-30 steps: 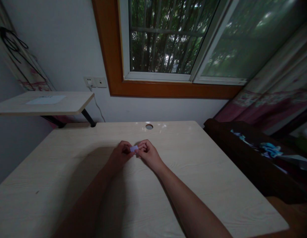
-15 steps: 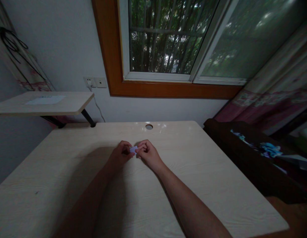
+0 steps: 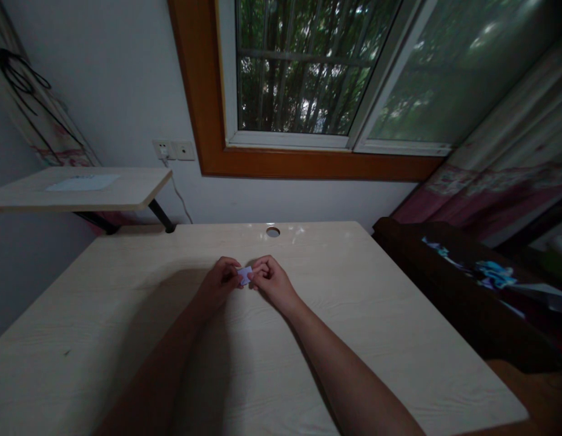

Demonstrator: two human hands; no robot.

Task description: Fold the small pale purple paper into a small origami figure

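A small pale, bluish-white piece [image 3: 244, 275], like a scrap of paper or a card, is pinched between both my hands near the middle of the light wooden table [image 3: 376, 315]. My left hand [image 3: 220, 283] has its fingers curled onto the piece's left end. My right hand [image 3: 272, 283] pinches the right end with thumb and fingertips. Both hands rest just above or on the tabletop, knuckles toward the window. What the piece is stays too small and dim to make out.
A round cable hole [image 3: 272, 232] sits at the table's far edge. A raised side shelf [image 3: 131, 188] with a paper sheet [image 3: 82, 182] stands at the left. Wall sockets [image 3: 174, 149], a window [image 3: 308, 79], a curtain and a dark wooden bed frame [image 3: 462, 290] lie beyond.
The hands stay in the same spot. The small piece has turned slightly between the fingertips; the fingers shifted only a little.
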